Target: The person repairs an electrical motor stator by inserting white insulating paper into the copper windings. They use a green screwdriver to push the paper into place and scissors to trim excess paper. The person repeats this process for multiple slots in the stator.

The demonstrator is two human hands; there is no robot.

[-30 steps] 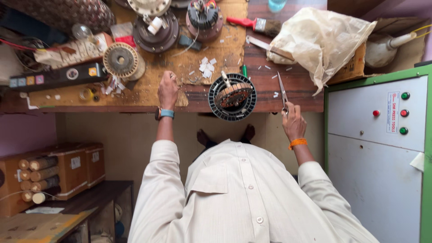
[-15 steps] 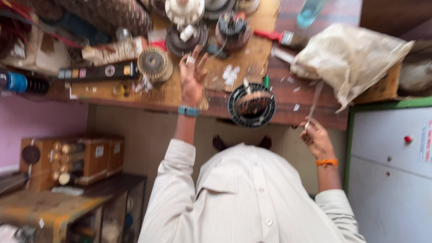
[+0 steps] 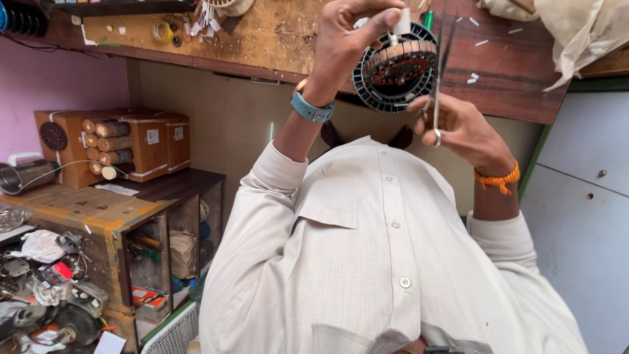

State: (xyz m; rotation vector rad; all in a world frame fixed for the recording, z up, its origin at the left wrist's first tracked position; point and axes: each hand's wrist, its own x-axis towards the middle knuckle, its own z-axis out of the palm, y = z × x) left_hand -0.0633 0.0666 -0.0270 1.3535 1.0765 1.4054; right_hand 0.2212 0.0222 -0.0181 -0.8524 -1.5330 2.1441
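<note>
A round black motor stator [image 3: 393,72] with copper windings lies at the front edge of the wooden workbench [image 3: 268,36]. My left hand [image 3: 350,42], with a blue watch on the wrist, pinches a small white paper strip [image 3: 401,23] just above the stator's top. My right hand [image 3: 458,128], with an orange thread band on the wrist, grips a pair of scissors [image 3: 438,72]. The blades point up along the stator's right side. My light shirt fills the lower middle of the view.
A white cloth bag [image 3: 576,33] lies on the bench at the top right. A grey metal cabinet [image 3: 583,196] stands at the right. Wooden boxes with rolled tubes [image 3: 111,144] sit on a low shelf unit [image 3: 157,229] at the left, with loose motor parts [image 3: 46,295] below.
The view has dropped and come closer. My left hand left the bench top and came to the stator with a white strip. My right hand raised the scissors beside the stator.
</note>
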